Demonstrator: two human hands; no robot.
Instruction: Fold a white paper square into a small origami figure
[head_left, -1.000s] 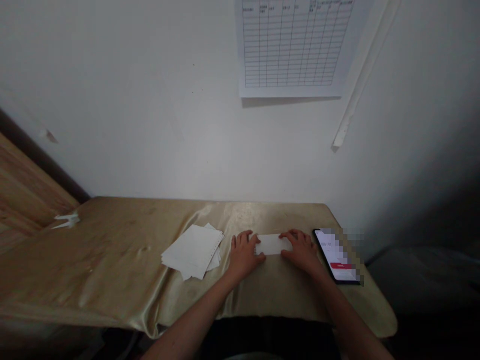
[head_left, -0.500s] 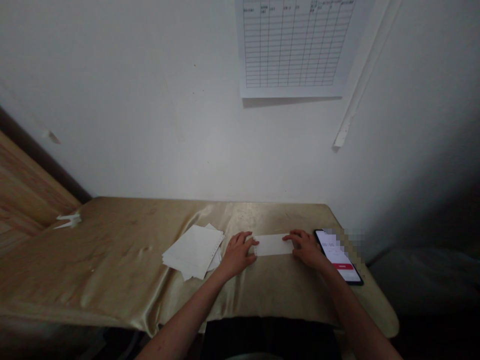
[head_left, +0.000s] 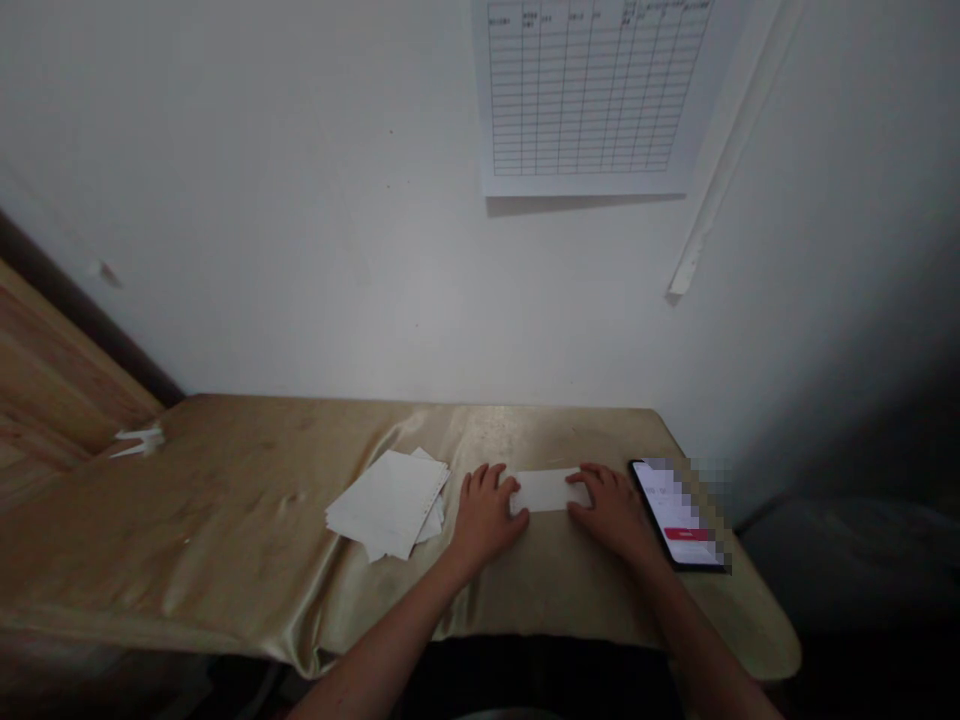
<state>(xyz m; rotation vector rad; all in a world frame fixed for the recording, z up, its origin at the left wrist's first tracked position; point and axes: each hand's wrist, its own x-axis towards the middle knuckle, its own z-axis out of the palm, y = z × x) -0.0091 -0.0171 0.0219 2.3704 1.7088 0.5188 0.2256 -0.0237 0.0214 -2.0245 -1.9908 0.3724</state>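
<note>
While both forearms reach in from the near side, the left hand [head_left: 484, 510] bends over the left end of a small white paper [head_left: 542, 490], its thumb and index finger apart at that end. The right hand [head_left: 611, 507] mirrors it at the right end, index finger over the far part of the paper and thumb by the near edge, also apart; whether either one clamps the paper or merely rests against it, I cannot tell. The paper lies between the two, long and narrow from left to right, on a counter [head_left: 225, 520] covered in shiny gold-brown material that falls into a deep fold at the near edge.

Just left of the left hand lies a loose pile of white sheets [head_left: 386, 500], their corners fanned out (a row of little holes runs down the right edge). Near the right hand, on its right, a phone [head_left: 679, 530] lies face up with a lit screen and a red bar low on it; part of it is blurred into blocks.

At the far left end of the counter sits a small white object [head_left: 139, 440], beside a wooden panel [head_left: 45, 370]. Beyond the far edge rises a pale wall [head_left: 262, 250], carrying a printed table sheet [head_left: 585, 110] and, to its right, a slanting white strip [head_left: 712, 210].
</note>
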